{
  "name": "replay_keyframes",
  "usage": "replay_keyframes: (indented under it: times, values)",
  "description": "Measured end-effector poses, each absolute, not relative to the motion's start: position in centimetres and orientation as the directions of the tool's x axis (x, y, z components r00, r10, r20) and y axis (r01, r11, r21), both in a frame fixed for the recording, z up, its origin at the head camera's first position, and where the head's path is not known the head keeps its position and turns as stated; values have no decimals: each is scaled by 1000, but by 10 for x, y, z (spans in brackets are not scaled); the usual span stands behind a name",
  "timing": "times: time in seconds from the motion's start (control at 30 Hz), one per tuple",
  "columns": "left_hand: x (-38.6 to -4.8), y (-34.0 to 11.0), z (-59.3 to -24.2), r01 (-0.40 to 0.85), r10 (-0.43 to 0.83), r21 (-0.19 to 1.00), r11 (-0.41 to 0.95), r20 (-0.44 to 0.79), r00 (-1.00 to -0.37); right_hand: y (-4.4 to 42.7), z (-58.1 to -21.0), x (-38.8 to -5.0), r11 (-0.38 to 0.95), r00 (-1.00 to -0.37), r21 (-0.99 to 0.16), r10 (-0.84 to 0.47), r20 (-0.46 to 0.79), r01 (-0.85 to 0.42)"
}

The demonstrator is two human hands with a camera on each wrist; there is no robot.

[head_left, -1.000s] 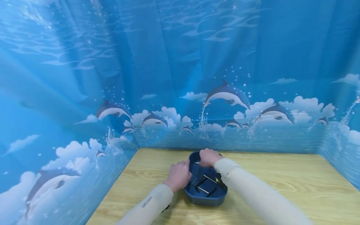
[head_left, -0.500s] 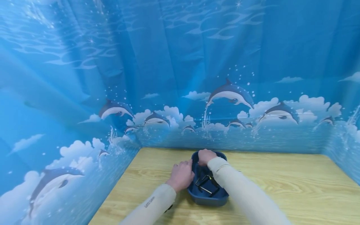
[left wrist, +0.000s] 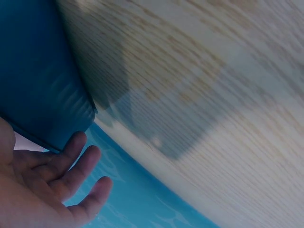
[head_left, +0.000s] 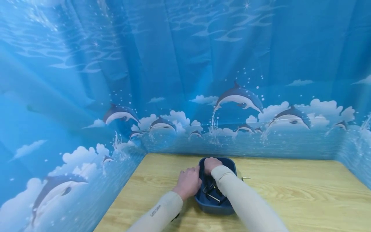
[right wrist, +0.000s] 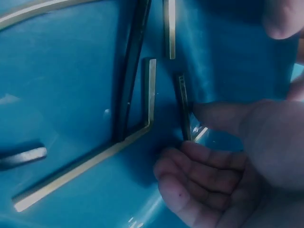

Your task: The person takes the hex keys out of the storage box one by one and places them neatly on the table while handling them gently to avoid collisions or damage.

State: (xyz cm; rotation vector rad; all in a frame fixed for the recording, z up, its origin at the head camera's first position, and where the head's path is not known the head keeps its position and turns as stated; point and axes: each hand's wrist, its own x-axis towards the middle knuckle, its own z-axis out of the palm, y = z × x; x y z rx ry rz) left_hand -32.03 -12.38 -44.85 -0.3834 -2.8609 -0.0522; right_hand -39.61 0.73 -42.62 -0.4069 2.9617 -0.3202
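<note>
In the head view, a dark blue bin (head_left: 218, 209) on the wooden table holds several L-shaped hex keys (head_left: 214, 197). My left hand (head_left: 189, 183) rests at its left rim; in the left wrist view its fingers (left wrist: 85, 170) are loosely spread beside the bin wall (left wrist: 38, 61). My right hand (head_left: 212, 165) reaches inside the far left part. The right wrist view shows its thumb and bent fingers apart around a small dark hex key (right wrist: 184, 107), the thumb tip close beside it. A larger brass-coloured hex key (right wrist: 85, 166) lies nearby on the bin floor.
A thin metal rod (head_left: 245, 178) sticks out at the bin's right side, partly hidden by the right sleeve (head_left: 246, 199). A dolphin-printed blue curtain (head_left: 185, 96) stands behind the table (head_left: 290, 187) and along both sides.
My right hand has shifted slightly left and deeper into the bin. Its forearm has swung left, covering some hex keys and uncovering the metal rod on the right. The left hand stays at the rim.
</note>
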Motion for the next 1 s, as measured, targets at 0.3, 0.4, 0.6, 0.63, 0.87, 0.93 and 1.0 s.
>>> replay_keyframes:
  times: [0.3,0.4,0.6,0.63,0.87,0.93,1.0]
  values:
    - [-319,-122,-451,265,252,6,964,291,-923,4,-439,-408,948,-964,-245,-239,-121,-204]
    - [-318,-123,-450,266,251,11,964,292,-923,2,-441,-411,949,-964,-245,-235,-126,-200]
    - [-317,-123,-449,267,248,25,963,292,-924,1,-441,-410,950,-967,-242,-229,-107,-198]
    - [-316,-123,-449,266,249,23,964,290,-924,1,-441,-409,949,-968,-246,-228,-100,-198]
    - [-319,-122,-448,253,240,14,967,265,-934,10,-440,-414,923,-968,-325,-240,-74,-204]
    - [-319,-121,-449,251,237,21,968,262,-936,12,-439,-415,918,-968,-344,-237,-82,-196]
    - [-320,-122,-449,249,234,23,968,265,-935,15,-436,-414,914,-967,-358,-239,-93,-191]
